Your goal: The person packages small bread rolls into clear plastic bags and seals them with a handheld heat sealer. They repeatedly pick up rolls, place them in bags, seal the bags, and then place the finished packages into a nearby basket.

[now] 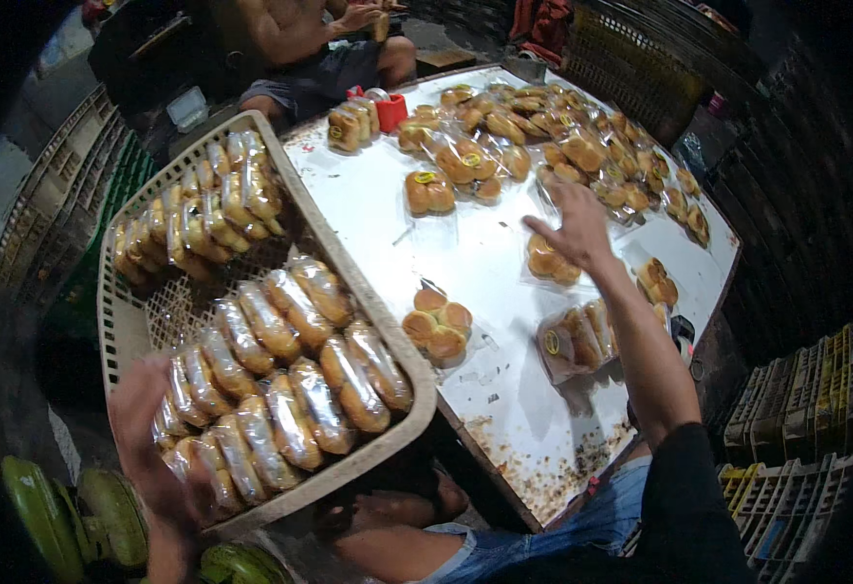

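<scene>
My right hand (pixel 576 223) reaches over the white tabletop (pixel 499 314) with its thumb spread from the fingers. The fingertips are at the near edge of a heap of bagged bread buns (pixel 536 109), and nothing shows gripped. Just below the hand lies a bagged cluster of buns (pixel 549 261). Blurred, my left hand (pixel 145 431) is at the near left corner of a plastic crate (pixel 419 387). Rows of bagged bread rolls (pixel 277 379) stand in that crate; whether the hand touches them is unclear.
Closer on the table are an unbagged-looking bun cluster (pixel 437 325), a bagged row of buns (pixel 580 339) and a tape dispenser (pixel 682 332). A red tape dispenser (pixel 391 109) stands at the far edge, near another person (pixel 310 44). Stacked crates (pixel 799 394) rise at right.
</scene>
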`<act>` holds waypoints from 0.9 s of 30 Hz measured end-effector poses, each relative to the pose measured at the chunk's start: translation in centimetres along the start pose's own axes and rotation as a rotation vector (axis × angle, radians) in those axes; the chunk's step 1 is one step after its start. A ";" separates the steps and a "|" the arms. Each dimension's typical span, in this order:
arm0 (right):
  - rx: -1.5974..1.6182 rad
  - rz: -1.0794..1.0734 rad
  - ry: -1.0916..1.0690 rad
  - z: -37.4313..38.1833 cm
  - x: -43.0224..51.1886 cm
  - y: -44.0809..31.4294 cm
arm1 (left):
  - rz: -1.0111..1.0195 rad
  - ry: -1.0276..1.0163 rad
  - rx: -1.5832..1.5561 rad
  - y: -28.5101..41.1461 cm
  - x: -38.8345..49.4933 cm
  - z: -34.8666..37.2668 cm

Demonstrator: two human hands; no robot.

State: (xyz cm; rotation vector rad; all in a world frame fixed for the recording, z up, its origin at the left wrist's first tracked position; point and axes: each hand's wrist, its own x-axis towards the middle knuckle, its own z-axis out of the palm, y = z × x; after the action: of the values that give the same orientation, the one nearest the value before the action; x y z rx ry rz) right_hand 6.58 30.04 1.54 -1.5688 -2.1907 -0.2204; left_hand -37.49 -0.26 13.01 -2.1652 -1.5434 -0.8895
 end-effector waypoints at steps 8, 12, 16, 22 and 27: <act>0.119 0.936 -0.483 10.3 -5.5 19.8 | 0.004 -0.116 -0.684 16.4 6.9 8.5; 0.580 0.792 -0.327 9.9 -2.6 16.8 | -0.162 -0.355 -0.857 18.8 8.2 17.3; 0.719 0.085 -0.196 1.3 -2.4 7.6 | -0.394 -0.268 -0.544 19.7 9.3 23.2; 0.470 -0.243 0.344 -11.4 -12.8 -0.8 | -0.520 -0.240 -0.823 22.0 8.7 25.0; 1.529 0.461 0.017 -11.6 -19.7 -2.5 | -0.688 -0.319 -1.569 25.8 6.9 24.2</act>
State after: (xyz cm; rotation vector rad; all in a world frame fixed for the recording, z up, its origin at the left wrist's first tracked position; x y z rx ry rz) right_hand 12.42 7.90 3.67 -0.9630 -1.1480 1.2419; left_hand -4.88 10.04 1.60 -2.6362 -2.1033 -2.8188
